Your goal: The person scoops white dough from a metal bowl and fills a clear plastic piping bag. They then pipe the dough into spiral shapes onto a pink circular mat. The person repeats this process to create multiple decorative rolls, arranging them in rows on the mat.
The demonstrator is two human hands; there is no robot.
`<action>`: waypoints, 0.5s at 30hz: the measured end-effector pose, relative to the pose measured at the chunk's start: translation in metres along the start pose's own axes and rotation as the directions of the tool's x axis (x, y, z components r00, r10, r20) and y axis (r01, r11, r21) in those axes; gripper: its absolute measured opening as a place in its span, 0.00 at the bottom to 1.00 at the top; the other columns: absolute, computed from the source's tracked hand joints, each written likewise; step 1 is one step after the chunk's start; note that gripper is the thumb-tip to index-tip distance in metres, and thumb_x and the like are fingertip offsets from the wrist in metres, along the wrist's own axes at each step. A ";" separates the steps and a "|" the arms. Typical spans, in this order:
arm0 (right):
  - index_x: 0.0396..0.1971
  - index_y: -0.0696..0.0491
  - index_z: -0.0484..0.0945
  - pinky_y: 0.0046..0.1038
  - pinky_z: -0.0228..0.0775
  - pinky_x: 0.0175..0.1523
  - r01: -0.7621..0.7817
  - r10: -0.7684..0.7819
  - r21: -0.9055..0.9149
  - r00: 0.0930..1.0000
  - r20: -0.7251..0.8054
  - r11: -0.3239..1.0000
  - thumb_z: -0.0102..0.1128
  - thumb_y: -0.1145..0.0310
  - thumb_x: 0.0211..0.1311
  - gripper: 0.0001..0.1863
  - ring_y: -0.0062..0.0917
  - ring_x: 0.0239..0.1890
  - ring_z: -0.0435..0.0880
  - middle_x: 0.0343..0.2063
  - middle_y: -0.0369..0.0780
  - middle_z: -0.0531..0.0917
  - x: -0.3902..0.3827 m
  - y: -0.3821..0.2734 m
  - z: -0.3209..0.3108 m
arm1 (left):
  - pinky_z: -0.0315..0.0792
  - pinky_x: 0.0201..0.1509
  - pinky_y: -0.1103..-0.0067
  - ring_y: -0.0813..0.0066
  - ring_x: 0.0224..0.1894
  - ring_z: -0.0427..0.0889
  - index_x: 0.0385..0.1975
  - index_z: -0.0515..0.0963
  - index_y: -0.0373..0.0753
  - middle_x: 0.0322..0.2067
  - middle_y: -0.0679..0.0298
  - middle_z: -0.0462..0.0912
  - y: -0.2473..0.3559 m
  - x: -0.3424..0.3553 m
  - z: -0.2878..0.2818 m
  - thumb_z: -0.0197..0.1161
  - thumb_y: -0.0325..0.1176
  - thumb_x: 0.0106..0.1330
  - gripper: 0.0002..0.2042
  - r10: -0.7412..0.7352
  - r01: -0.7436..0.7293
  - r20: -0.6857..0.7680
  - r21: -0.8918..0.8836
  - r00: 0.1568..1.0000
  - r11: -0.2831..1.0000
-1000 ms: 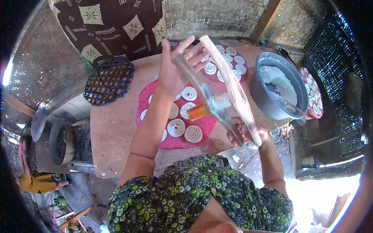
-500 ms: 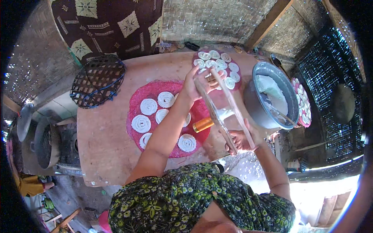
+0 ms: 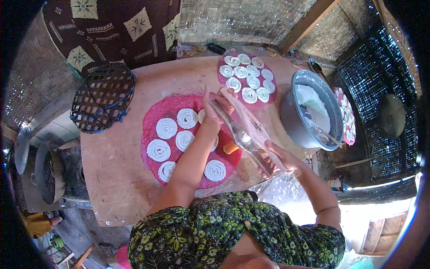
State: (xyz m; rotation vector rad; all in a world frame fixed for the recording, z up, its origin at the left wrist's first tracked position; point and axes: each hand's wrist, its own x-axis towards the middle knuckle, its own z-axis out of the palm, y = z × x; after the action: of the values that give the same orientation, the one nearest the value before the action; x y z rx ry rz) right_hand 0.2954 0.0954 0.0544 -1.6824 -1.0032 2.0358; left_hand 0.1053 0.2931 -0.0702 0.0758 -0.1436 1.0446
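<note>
I hold a wooden hand press (image 3: 255,127) made of two long bars over the table's near right part. My left hand (image 3: 213,110) is closed round its far left end, and my right hand (image 3: 286,160) grips the near right end. An orange-gold cylinder (image 3: 230,148) shows beneath the bars, partly hidden by them. Under my left forearm lies a round pink mesh mat (image 3: 154,110). White spiral coils of thin strands (image 3: 166,128) sit on it, several in all, some covered by the arm.
A second pink mat with white coils (image 3: 240,71) lies farther back. Right of it stands a grey tub (image 3: 295,121) with white dough or flour and a stick. Another coil-covered mat (image 3: 348,117) is beyond the tub. A black woven basket (image 3: 103,96) sits at the table's left edge.
The two bars of the press have come closer together, and the cylinder shows less below them. My left hand has moved slightly left and nearer. The view has shifted a little.
</note>
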 end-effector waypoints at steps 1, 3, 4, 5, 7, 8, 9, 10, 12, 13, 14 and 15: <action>0.50 0.56 0.67 0.29 0.76 0.28 -0.036 0.036 0.001 0.999 -0.015 0.999 0.42 0.32 0.59 0.39 0.32 0.24 0.82 0.27 0.47 0.80 -0.010 -0.007 0.002 | 0.74 0.40 0.71 0.59 0.39 0.77 0.36 0.76 0.36 0.34 0.55 0.78 -0.003 -0.002 0.001 0.41 0.68 0.59 0.35 -0.022 0.022 0.021 -0.027 1.000 0.999; 0.50 0.56 0.68 0.28 0.76 0.28 -0.016 0.015 -0.049 0.999 -0.034 0.999 0.43 0.33 0.60 0.38 0.31 0.25 0.82 0.27 0.47 0.80 -0.012 -0.017 -0.001 | 0.74 0.44 0.70 0.58 0.38 0.77 0.34 0.76 0.36 0.34 0.55 0.78 -0.003 -0.001 0.003 0.41 0.69 0.59 0.36 -0.018 0.021 0.052 -0.063 0.998 0.998; 0.50 0.57 0.68 0.28 0.76 0.28 0.006 -0.008 -0.049 0.999 -0.041 0.999 0.44 0.34 0.60 0.38 0.31 0.25 0.82 0.27 0.47 0.80 -0.008 -0.016 -0.003 | 0.74 0.44 0.70 0.58 0.39 0.77 0.34 0.76 0.35 0.34 0.55 0.78 -0.002 0.007 0.010 0.41 0.69 0.59 0.36 0.005 0.000 0.065 -0.076 0.998 0.997; 0.50 0.57 0.68 0.28 0.77 0.29 0.029 -0.031 -0.049 0.998 -0.048 0.998 0.44 0.34 0.60 0.38 0.31 0.25 0.82 0.27 0.47 0.80 -0.006 -0.016 -0.002 | 0.74 0.44 0.70 0.57 0.39 0.77 0.34 0.75 0.35 0.34 0.54 0.78 -0.002 0.010 0.017 0.40 0.69 0.59 0.37 0.027 -0.020 0.078 -0.090 0.997 0.996; 0.49 0.58 0.68 0.30 0.77 0.28 0.058 -0.057 0.011 0.997 -0.060 0.998 0.45 0.34 0.59 0.38 0.32 0.24 0.83 0.27 0.47 0.80 -0.015 -0.012 0.007 | 0.75 0.34 0.71 0.57 0.38 0.77 0.34 0.75 0.33 0.34 0.53 0.77 0.004 0.005 0.023 0.39 0.70 0.59 0.39 -0.053 0.064 0.151 -0.071 0.987 0.995; 0.50 0.58 0.66 0.31 0.78 0.27 0.039 -0.037 0.027 0.998 -0.049 0.999 0.45 0.35 0.60 0.38 0.34 0.23 0.83 0.27 0.48 0.81 -0.020 -0.012 0.006 | 0.75 0.33 0.71 0.57 0.39 0.77 0.34 0.75 0.32 0.34 0.53 0.77 0.003 0.002 0.025 0.38 0.70 0.59 0.39 -0.078 0.100 0.196 -0.104 0.977 0.989; 0.51 0.58 0.65 0.32 0.78 0.27 0.019 -0.017 0.044 0.999 -0.038 0.999 0.45 0.35 0.60 0.37 0.35 0.23 0.83 0.27 0.50 0.81 -0.027 -0.015 0.007 | 0.75 0.32 0.70 0.57 0.39 0.76 0.33 0.75 0.32 0.34 0.53 0.77 -0.005 0.000 0.027 0.37 0.70 0.59 0.39 -0.051 0.063 0.103 -0.124 0.993 0.990; 0.48 0.60 0.68 0.30 0.78 0.27 0.025 -0.022 0.028 0.995 -0.094 0.999 0.47 0.36 0.59 0.38 0.34 0.22 0.83 0.26 0.48 0.81 -0.040 -0.026 0.014 | 0.75 0.31 0.69 0.58 0.39 0.76 0.32 0.75 0.31 0.33 0.53 0.77 -0.012 -0.006 0.033 0.36 0.70 0.60 0.39 -0.022 0.022 0.005 -0.138 1.000 0.990; 0.46 0.61 0.70 0.30 0.77 0.27 0.048 -0.048 0.001 0.993 -0.109 0.999 0.50 0.37 0.59 0.37 0.31 0.23 0.82 0.26 0.45 0.80 -0.024 -0.016 -0.004 | 0.74 0.32 0.71 0.58 0.39 0.75 0.33 0.74 0.30 0.33 0.53 0.76 -0.009 0.002 0.030 0.38 0.70 0.60 0.40 0.009 0.004 0.125 -0.106 0.992 0.994; 0.45 0.61 0.71 0.30 0.76 0.27 0.063 -0.065 -0.019 0.991 -0.120 0.998 0.52 0.38 0.58 0.36 0.30 0.24 0.82 0.25 0.44 0.80 -0.022 -0.017 -0.007 | 0.74 0.32 0.71 0.58 0.39 0.75 0.33 0.74 0.29 0.33 0.53 0.76 -0.006 0.010 0.032 0.38 0.70 0.59 0.40 0.025 -0.007 0.192 -0.094 0.981 0.996; 0.41 0.62 0.73 0.29 0.76 0.26 0.145 -0.146 -0.016 0.982 -0.122 0.989 0.53 0.40 0.60 0.34 0.29 0.23 0.82 0.23 0.44 0.80 -0.019 -0.016 0.000 | 0.72 0.35 0.71 0.58 0.39 0.74 0.34 0.73 0.32 0.32 0.54 0.76 0.004 0.014 0.032 0.40 0.70 0.58 0.38 -0.006 0.002 0.118 0.032 0.993 0.999; 0.41 0.62 0.73 0.28 0.75 0.25 0.165 -0.163 0.013 0.982 -0.094 0.986 0.52 0.41 0.60 0.33 0.28 0.23 0.82 0.23 0.44 0.80 -0.019 -0.014 0.007 | 0.72 0.36 0.70 0.58 0.39 0.74 0.34 0.73 0.34 0.32 0.55 0.76 0.008 0.012 0.030 0.41 0.70 0.58 0.37 -0.017 0.014 0.113 0.030 0.993 0.999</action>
State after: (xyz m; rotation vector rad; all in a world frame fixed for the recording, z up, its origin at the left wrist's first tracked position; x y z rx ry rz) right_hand 0.2908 0.0905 0.0783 -1.6103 -1.0493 1.8407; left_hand 0.1016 0.3031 -0.0386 0.1625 -0.2307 1.0273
